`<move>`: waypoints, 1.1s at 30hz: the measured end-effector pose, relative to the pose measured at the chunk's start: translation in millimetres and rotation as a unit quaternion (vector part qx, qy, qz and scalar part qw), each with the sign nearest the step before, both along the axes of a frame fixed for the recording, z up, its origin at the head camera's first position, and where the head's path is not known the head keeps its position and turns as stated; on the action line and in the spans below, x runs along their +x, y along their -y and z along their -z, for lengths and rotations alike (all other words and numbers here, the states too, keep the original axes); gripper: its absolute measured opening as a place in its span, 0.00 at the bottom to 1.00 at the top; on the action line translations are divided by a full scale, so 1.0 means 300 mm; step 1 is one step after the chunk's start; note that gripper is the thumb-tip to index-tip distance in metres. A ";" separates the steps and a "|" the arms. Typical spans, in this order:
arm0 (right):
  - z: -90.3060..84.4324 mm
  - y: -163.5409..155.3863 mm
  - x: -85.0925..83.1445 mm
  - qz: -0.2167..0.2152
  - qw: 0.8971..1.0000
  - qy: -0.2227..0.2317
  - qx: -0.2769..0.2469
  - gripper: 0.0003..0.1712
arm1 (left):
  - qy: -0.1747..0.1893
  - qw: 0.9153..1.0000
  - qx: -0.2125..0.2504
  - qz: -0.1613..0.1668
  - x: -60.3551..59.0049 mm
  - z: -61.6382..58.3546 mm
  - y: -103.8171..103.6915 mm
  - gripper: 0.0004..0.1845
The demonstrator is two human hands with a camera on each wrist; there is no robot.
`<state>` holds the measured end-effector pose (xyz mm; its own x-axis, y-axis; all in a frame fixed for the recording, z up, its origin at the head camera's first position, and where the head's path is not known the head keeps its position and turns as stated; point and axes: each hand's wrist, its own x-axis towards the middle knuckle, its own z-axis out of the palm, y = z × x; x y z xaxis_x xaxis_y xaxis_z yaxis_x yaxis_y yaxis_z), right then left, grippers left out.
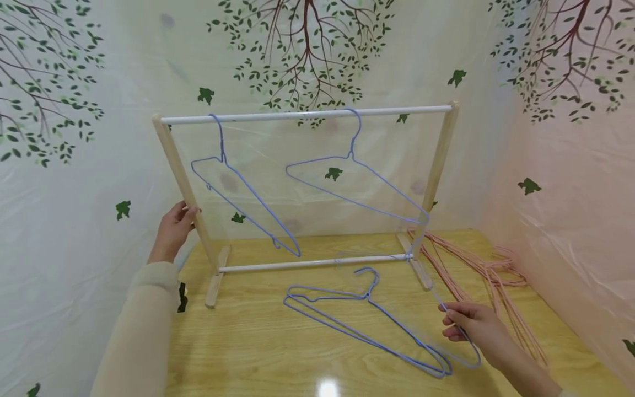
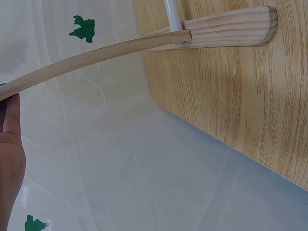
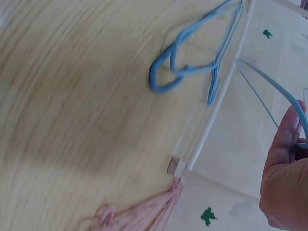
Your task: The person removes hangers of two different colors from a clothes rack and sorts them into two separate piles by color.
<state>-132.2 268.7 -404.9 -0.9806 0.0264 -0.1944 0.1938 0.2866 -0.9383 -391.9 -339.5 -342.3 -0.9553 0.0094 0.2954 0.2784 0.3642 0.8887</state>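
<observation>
At the left post of a small wooden clothes rack (image 1: 181, 165), my left hand (image 1: 173, 229) holds the post about halfway up, thumb in front. The left wrist view shows its fingers (image 2: 13, 115) against the wood. My right hand (image 1: 478, 328) pinches a blue wire hanger (image 3: 279, 88) low at the right, above the table; its thin outline blurs in the head view. Two blue hangers, one left (image 1: 258, 197) and one right (image 1: 384, 181), hang from the white top bar (image 1: 278, 116). More blue hangers (image 1: 397, 322) lie overlapped on the table in front of the rack.
Pink hangers (image 1: 461, 264) lie in a heap on the wood-grain table (image 1: 238, 353), right of the rack. A white lower bar (image 1: 297, 264) joins the rack's wooden feet, the left foot (image 1: 213, 289) standing near the table's left edge. Printed plastic sheeting (image 1: 74, 231) surrounds the table.
</observation>
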 end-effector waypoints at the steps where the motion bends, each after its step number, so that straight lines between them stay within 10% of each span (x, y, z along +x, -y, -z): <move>1: 0.002 0.010 -0.004 -0.011 1.000 0.011 -0.021 0.24 | 0.000 1.000 0.000 0.000 0.004 -0.002 -0.001 0.28; 19: 0.113 0.116 -0.067 -0.168 0.951 0.090 -0.243 0.21 | -0.001 1.000 -0.004 -0.001 0.017 -0.003 -0.007 0.29; 26: 0.161 0.120 -0.109 -0.129 0.991 0.020 0.028 0.19 | 0.012 1.000 0.006 0.002 0.008 0.004 0.000 0.29; 30: 0.158 0.126 -0.112 -0.078 0.958 -0.045 0.274 0.14 | 0.010 1.000 0.010 0.005 0.005 0.001 -0.002 0.27; 33: 0.140 0.134 -0.117 -0.046 0.928 -0.078 0.362 0.13 | 0.004 1.000 0.009 0.004 0.002 -0.001 0.000 0.27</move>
<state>-167.3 228.5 -446.9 -0.9998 0.0105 -0.0143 0.0163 0.8612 -0.5080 -391.2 -339.4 -342.0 -0.9574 0.0118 0.2886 0.2748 0.3455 0.8973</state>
